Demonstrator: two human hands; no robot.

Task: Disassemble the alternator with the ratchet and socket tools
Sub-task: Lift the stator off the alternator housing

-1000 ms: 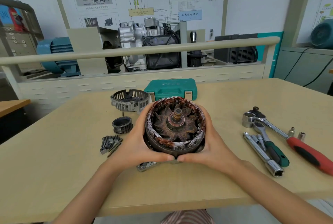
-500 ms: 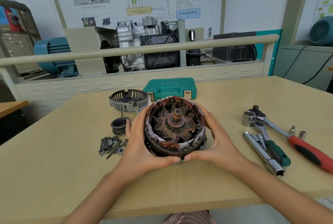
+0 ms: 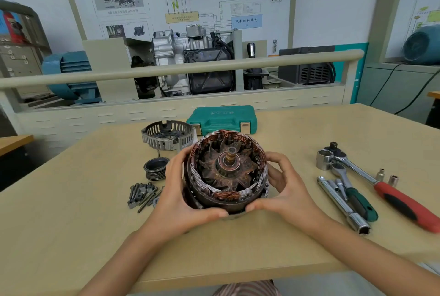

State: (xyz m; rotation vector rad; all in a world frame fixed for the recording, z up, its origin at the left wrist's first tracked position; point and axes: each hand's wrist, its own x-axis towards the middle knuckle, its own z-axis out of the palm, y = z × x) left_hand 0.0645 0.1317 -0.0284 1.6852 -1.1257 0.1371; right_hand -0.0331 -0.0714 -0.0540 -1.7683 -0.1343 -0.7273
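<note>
1. The pale wooden worktable [image 3: 71, 212] carries everything; the alternator serves as the landmark below.
2. The green plastic tool case [image 3: 222, 118] lies shut behind the alternator, toward the table's far edge.
3. The round, rusty alternator core with copper windings and a central shaft [image 3: 227, 168] sits at the table's middle, open face up, between both hands.
4. The left hand [image 3: 183, 198] wraps the alternator's left side, fingers curled against its wall and thumb pressed along the near edge.
5. The right hand [image 3: 284, 191] grips the alternator's right side, fingers bent around the rim, thumb at the near edge close to the left thumb.
6. The red-handled metal ratchet with a socket on its head [image 3: 381, 184] lies to the right of the alternator, well apart.
7. The green-handled ratchet [image 3: 357, 197] and a chrome extension bar [image 3: 342, 205] lie between that ratchet and the alternator.
8. The grey slotted metal end cover [image 3: 166, 136] stands behind-left of the alternator.
9. The dark grooved pulley [image 3: 156, 168] sits just left of the left hand.
10. A cluster of grey bolts [image 3: 142, 194] lies left of the alternator, nearer than the pulley.
11. Two small loose sockets [image 3: 387, 176] stand right of the red-handled ratchet's shaft.
</note>
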